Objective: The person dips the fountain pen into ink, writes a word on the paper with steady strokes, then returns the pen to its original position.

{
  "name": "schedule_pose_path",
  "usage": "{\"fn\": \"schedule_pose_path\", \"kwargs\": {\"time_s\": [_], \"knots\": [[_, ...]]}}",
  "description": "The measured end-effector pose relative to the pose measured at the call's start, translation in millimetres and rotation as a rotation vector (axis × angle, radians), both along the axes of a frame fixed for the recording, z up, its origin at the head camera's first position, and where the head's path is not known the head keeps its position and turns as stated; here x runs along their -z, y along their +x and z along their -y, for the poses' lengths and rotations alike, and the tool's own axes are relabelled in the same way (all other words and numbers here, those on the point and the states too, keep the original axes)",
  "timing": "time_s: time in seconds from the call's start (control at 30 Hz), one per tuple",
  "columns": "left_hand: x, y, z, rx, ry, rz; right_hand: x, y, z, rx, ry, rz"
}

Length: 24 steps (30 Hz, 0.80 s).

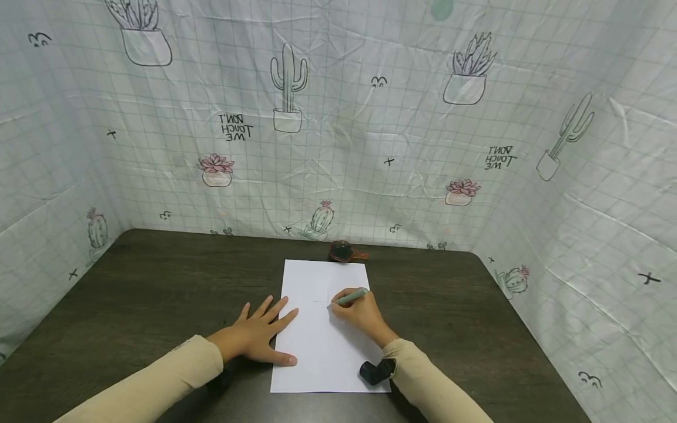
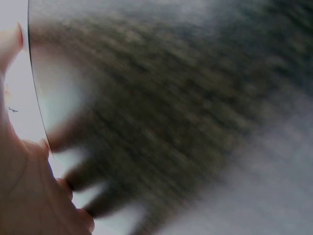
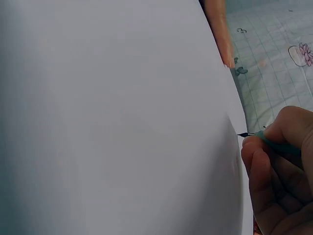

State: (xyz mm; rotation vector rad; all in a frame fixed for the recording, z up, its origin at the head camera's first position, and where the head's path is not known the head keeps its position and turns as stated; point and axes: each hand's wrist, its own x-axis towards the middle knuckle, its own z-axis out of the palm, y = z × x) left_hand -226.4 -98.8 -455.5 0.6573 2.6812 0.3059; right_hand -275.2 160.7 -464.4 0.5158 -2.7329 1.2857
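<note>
A white sheet of paper (image 1: 307,358) lies on the dark wooden table in the head view, with faint thin lines near its middle. My right hand (image 1: 359,312) pinches a green pen (image 1: 353,297), its tip at the paper beside those lines. The right wrist view shows the dark pen tip (image 3: 243,134) beyond the curled fingers of that hand (image 3: 281,166). Spread wide, the fingers of my left hand (image 1: 259,336) rest across the sheet's left edge, thumb toward the near side. In the left wrist view, part of this hand (image 2: 29,181) shows at the left.
Just beyond the sheet's far edge sits a dark round thing with an orange-brown rim and short handle (image 1: 342,252). The dark table (image 1: 449,317) extends to both sides. A white curtain with cactus drawings (image 1: 344,135) encloses its back and sides.
</note>
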Motion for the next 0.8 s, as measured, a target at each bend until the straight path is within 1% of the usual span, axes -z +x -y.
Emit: {"fn": "schedule_pose_path", "kwargs": {"time_s": [0.13,0.37,0.43,0.57,0.67,0.8], "knots": [[-0.6,0.5,0,0.001,-0.003,-0.002,0.0,7.6,1,-0.042,-0.016,-0.014],[-5.5,1.9,0,0.002,0.003,0.011,-2.4,23.4,6,-0.101,-0.028,-0.015],[-4.9,1.5,0,-0.001,0.002,0.011,-3.2,26.7,7,-0.118,-0.038,-0.018],[-6.5,3.3,0,-0.001,0.007,0.011,-2.3,30.1,8,-0.135,-0.046,-0.041],[-7.2,4.2,0,0.003,0.011,0.015,-0.4,30.9,8,-0.129,-0.046,-0.06],[-5.8,2.5,0,0.005,0.007,0.012,0.7,31.9,9,-0.127,-0.053,-0.071]]}}
